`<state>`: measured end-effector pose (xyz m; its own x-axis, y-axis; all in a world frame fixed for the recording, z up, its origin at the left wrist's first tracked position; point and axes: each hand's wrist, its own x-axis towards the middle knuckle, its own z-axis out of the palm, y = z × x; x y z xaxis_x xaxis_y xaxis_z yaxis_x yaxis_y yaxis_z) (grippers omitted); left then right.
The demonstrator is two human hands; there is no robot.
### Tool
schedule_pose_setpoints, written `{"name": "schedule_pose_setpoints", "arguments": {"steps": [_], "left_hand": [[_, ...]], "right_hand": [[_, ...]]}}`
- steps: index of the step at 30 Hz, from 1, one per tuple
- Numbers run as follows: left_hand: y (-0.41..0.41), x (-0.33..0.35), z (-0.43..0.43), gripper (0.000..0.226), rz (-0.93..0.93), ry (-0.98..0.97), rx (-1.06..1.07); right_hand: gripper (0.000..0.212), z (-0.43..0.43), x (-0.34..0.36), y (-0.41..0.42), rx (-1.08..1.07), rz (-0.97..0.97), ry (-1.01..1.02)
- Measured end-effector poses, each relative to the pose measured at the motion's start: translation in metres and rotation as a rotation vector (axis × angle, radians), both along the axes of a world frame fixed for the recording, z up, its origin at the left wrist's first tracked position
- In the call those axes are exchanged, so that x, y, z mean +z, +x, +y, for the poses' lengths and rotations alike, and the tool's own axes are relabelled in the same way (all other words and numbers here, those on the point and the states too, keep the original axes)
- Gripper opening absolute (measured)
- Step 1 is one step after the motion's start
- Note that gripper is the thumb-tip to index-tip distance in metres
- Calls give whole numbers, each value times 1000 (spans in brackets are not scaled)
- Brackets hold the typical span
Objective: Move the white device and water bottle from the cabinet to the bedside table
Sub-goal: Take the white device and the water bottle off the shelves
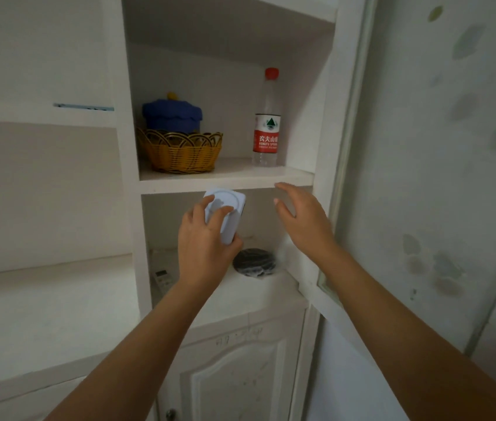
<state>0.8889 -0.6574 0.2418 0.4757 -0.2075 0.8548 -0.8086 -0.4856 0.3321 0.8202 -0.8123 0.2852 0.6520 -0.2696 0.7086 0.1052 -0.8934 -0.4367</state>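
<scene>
Left hand (202, 241) wrapped round white device (225, 212): thumb across its front face, other fingers behind, lower end sunk in palm. Device held up in air, tilted a bit, top corner w/ raised ring just overlapping front edge of upper shelf (225, 179). Not touching any shelf as far as visible. Sits in front of lower compartment opening, left of centre.

Right hand (296, 217) spread wide, empty, fingers pointing up & slightly left, palm facing cabinet. Fingertips level w/ front lip of upper shelf, right below water bottle (266, 123). Apart from bottle, no contact.

Water bottle upright on upper shelf, right side, near compartment's right wall. Red cap, red & white label, clear body. Still in cabinet (125, 147).

Same shelf, left side: woven yellow basket (179, 153) w/ blue plush thing (172, 115) in it, small yellow knob on top. Basket well apart from bottle.

Lower shelf (255, 287): dark round object (254, 262) partly hidden behind left wrist; white remote (163, 278) w/ small screen at left, lying flat, partly behind left forearm.

Below: closed cabinet door (234, 375) w/ arched panel, faint scribbles above panel, small knob at bottom left corner. Right of cabinet: frosted glass panel (438, 147) w/ leaf pattern. Both forearms bare, reaching up from bottom of view.
</scene>
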Motion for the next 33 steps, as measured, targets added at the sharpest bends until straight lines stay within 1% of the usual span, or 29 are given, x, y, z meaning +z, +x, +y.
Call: {"name": "schedule_pose_setpoints", "arguments": {"steps": [6, 9, 13, 17, 20, 24, 29, 33], "left_hand": [[14, 32, -12, 53, -43, -45, -22], [26, 43, -20, 51, -86, -44, -37], [42, 50, -30, 50, -125, -20, -64], [55, 52, -37, 50, -182, 5, -73], [60, 51, -39, 53, -232, 16, -91], [63, 52, -39, 52, -229, 7, -84], [71, 50, -41, 54, -219, 26, -68], [71, 52, -43, 53, -209, 7, -72]], "right_hand": [[38, -12, 32, 26, -26, -52, 5], [39, -20, 51, 46, -45, -47, 32], [41, -35, 74, 80, -44, 7, 162], [50, -53, 94, 118, -95, 85, 297], [48, -66, 103, 144, -112, 120, 343], [55, -80, 106, 172, -80, 125, 430], [46, -91, 107, 196, -43, 98, 511], [42, -84, 108, 195, -32, 70, 558]]}}
